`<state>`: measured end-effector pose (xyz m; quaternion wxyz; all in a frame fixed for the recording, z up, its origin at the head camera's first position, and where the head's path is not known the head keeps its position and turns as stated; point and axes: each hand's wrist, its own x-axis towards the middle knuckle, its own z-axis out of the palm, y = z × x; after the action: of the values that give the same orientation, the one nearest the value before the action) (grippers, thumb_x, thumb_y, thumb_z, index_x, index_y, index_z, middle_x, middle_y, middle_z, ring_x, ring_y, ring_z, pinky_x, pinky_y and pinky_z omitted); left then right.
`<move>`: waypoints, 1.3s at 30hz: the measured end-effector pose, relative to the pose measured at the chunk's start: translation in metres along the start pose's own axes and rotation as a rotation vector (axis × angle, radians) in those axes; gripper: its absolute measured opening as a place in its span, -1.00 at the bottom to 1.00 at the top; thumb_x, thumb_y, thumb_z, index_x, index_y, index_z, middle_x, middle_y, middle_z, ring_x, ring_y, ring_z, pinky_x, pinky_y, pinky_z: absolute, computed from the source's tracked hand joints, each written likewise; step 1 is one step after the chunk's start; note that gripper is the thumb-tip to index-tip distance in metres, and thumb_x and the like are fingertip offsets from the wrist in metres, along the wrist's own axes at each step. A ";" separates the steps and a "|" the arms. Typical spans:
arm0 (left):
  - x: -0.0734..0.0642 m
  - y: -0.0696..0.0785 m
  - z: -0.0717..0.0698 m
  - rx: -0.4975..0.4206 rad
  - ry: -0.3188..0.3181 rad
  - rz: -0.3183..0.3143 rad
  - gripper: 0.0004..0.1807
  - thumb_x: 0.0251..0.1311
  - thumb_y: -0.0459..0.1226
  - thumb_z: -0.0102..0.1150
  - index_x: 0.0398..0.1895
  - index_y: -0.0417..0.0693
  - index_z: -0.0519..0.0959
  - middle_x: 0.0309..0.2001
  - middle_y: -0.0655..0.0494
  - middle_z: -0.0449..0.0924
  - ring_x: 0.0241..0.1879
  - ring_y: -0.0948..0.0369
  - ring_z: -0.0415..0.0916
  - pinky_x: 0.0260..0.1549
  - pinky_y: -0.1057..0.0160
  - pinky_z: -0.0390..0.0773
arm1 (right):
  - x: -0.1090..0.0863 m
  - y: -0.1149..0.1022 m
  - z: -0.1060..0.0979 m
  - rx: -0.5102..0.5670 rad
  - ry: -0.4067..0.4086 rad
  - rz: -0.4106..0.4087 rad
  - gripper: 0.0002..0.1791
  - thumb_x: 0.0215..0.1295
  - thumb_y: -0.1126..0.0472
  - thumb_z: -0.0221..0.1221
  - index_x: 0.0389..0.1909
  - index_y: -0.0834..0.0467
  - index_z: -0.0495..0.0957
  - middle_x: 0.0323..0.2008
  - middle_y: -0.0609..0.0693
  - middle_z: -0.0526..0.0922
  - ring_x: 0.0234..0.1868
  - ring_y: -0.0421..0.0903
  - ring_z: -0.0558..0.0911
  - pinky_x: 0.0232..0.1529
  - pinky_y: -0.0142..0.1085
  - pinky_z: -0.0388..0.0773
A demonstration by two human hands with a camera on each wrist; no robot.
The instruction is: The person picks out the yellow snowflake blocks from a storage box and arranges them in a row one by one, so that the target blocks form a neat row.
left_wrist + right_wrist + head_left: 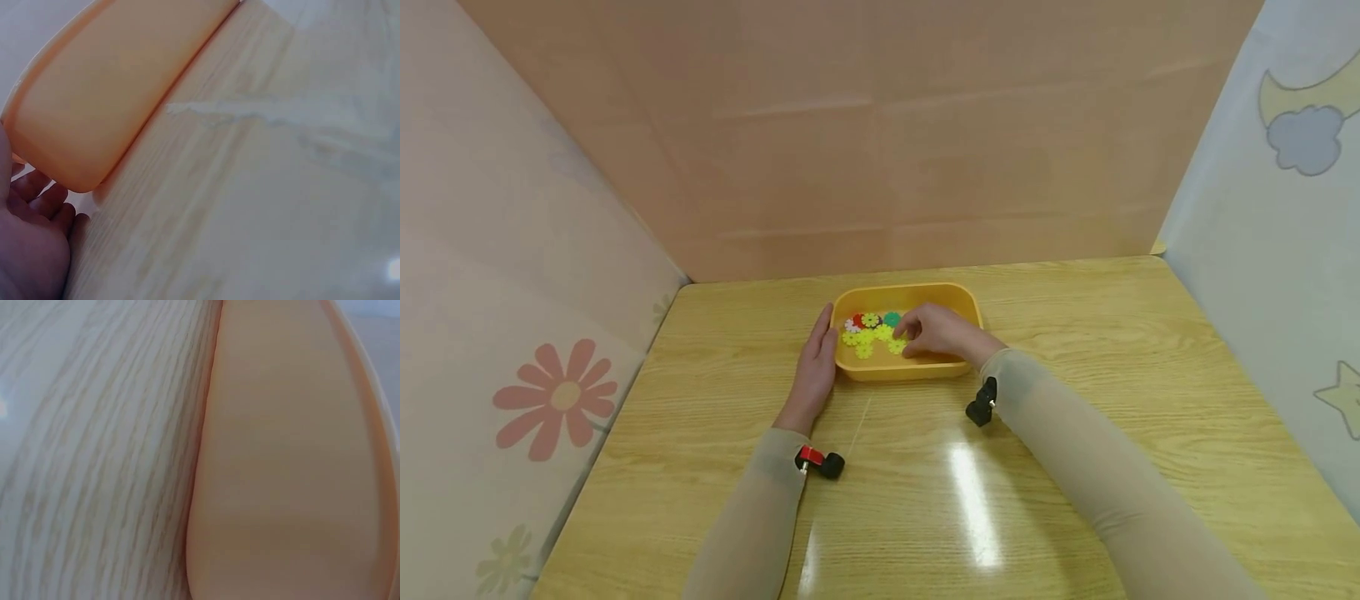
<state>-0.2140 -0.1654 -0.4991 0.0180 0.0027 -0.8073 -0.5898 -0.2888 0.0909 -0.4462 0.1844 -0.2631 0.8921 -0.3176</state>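
A yellow plastic tray (907,372) stands on the wooden table and holds several small flower-shaped discs. Most are yellow discs (865,351); a green disc (892,319), a red one and a white one lie behind them. My left hand (816,367) rests against the tray's left end, its fingers extended along the outer wall. In the left wrist view, fingertips (49,201) show beside the tray's corner. My right hand (934,329) reaches down inside the tray, thumb and forefinger apart over the yellow discs at its middle. The right wrist view shows only the tray's outer wall (287,456) and the table.
A brown paper-like panel (880,150) rises behind the table. White side panels with a pink flower (565,396) on the left and a cloud (1305,140) on the right flank it. Wood tabletop (895,500) extends around the tray.
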 end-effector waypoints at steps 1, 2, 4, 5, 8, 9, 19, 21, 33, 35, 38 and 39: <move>0.000 0.000 0.000 0.002 0.001 -0.002 -0.36 0.81 0.11 -0.32 0.84 0.41 0.01 0.78 0.37 -0.03 0.76 0.22 -0.16 0.72 -0.03 -0.09 | 0.001 0.000 0.000 -0.004 0.000 0.000 -0.69 0.36 0.25 0.54 0.09 0.15 0.83 -0.20 -0.01 0.71 -0.13 -0.04 0.60 0.00 -0.16 0.58; 0.000 0.001 0.000 0.003 0.003 -0.001 -0.35 0.81 0.11 -0.32 0.84 0.40 0.01 0.78 0.37 -0.04 0.76 0.22 -0.16 0.72 -0.03 -0.09 | 0.001 0.001 0.000 -0.010 0.000 -0.004 -0.70 0.36 0.25 0.54 0.09 0.15 0.83 -0.19 -0.01 0.71 -0.13 -0.03 0.60 0.00 -0.15 0.58; 0.001 0.001 0.001 0.004 0.014 -0.002 -0.35 0.81 0.10 -0.31 0.84 0.36 0.02 0.77 0.38 -0.03 0.75 0.23 -0.15 0.72 -0.02 -0.08 | 0.003 0.002 -0.001 -0.016 0.002 -0.009 -0.70 0.36 0.26 0.54 0.08 0.15 0.83 -0.19 0.00 0.70 -0.12 -0.02 0.60 0.00 -0.14 0.58; 0.002 0.001 0.002 0.003 0.019 -0.001 -0.35 0.81 0.08 -0.30 0.85 0.34 0.02 0.77 0.38 -0.03 0.75 0.22 -0.14 0.72 -0.02 -0.08 | 0.004 0.003 -0.001 -0.018 0.003 -0.013 -0.70 0.36 0.26 0.53 0.08 0.15 0.83 -0.18 0.00 0.70 -0.12 -0.02 0.59 0.01 -0.14 0.58; 0.003 0.002 0.004 0.003 0.031 0.003 -0.35 0.82 0.05 -0.30 0.85 0.25 0.04 0.77 0.36 -0.01 0.75 0.20 -0.13 0.72 -0.02 -0.07 | 0.006 0.006 -0.002 -0.020 0.002 -0.021 -0.72 0.37 0.28 0.53 0.07 0.16 0.81 -0.18 0.01 0.69 -0.12 -0.01 0.59 0.00 -0.14 0.58; 0.004 0.002 0.005 0.004 0.034 0.002 -0.35 0.82 0.05 -0.30 0.85 0.25 0.04 0.77 0.35 -0.01 0.75 0.20 -0.13 0.72 -0.02 -0.07 | 0.007 0.007 -0.002 -0.019 0.001 -0.021 -0.72 0.37 0.28 0.53 0.06 0.16 0.81 -0.19 0.02 0.68 -0.12 -0.01 0.58 0.00 -0.14 0.58; 0.004 0.000 0.008 0.005 0.062 -0.005 -0.36 0.81 0.06 -0.31 0.84 0.28 0.07 0.77 0.35 0.02 0.75 0.19 -0.09 0.71 -0.04 -0.05 | 0.007 0.006 -0.001 -0.026 0.006 -0.036 -0.72 0.36 0.28 0.53 -0.03 0.22 0.67 -0.13 0.07 0.66 -0.07 0.03 0.59 0.08 -0.07 0.60; 0.004 0.000 0.008 0.004 0.061 -0.010 -0.36 0.81 0.06 -0.31 0.84 0.28 0.07 0.77 0.35 0.02 0.75 0.19 -0.09 0.71 -0.04 -0.04 | 0.008 0.007 0.000 -0.027 0.011 -0.034 -0.71 0.35 0.28 0.54 -0.05 0.21 0.64 -0.12 0.06 0.67 -0.06 0.03 0.60 0.10 -0.07 0.61; 0.003 -0.001 0.009 0.008 0.056 -0.001 -0.35 0.81 0.09 -0.32 0.84 0.28 0.06 0.77 0.34 0.00 0.75 0.19 -0.11 0.71 -0.03 -0.05 | 0.008 0.012 0.001 -0.001 0.072 -0.046 -0.88 0.46 0.32 0.42 -0.13 0.19 0.65 -0.17 0.05 0.70 -0.09 0.01 0.62 0.11 -0.06 0.60; 0.003 -0.001 0.009 0.012 0.056 0.004 -0.34 0.81 0.10 -0.33 0.84 0.25 0.06 0.77 0.34 0.01 0.75 0.19 -0.11 0.71 -0.03 -0.05 | 0.009 0.012 0.001 0.014 0.075 -0.045 -0.90 0.48 0.31 0.40 -0.14 0.18 0.65 -0.16 0.04 0.71 -0.08 0.00 0.62 0.14 -0.06 0.60; 0.003 -0.002 0.008 0.016 0.055 0.010 -0.34 0.81 0.10 -0.33 0.84 0.24 0.06 0.77 0.34 0.01 0.75 0.19 -0.11 0.71 -0.03 -0.05 | 0.009 0.013 0.001 0.035 0.077 -0.043 -0.91 0.51 0.30 0.39 -0.15 0.17 0.65 -0.15 0.04 0.72 -0.07 0.00 0.62 0.16 -0.05 0.60; 0.003 -0.002 0.008 0.019 0.056 0.010 -0.34 0.81 0.10 -0.34 0.84 0.26 0.06 0.77 0.35 0.01 0.75 0.19 -0.11 0.71 -0.03 -0.05 | 0.009 0.013 0.001 0.042 0.077 -0.043 -0.92 0.52 0.29 0.39 -0.15 0.17 0.65 -0.15 0.04 0.72 -0.06 0.01 0.63 0.18 -0.04 0.61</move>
<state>-0.2175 -0.1582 -0.5030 0.0437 0.0154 -0.8122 -0.5815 -0.2999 0.0941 -0.4571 0.1486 -0.2657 0.8859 -0.3499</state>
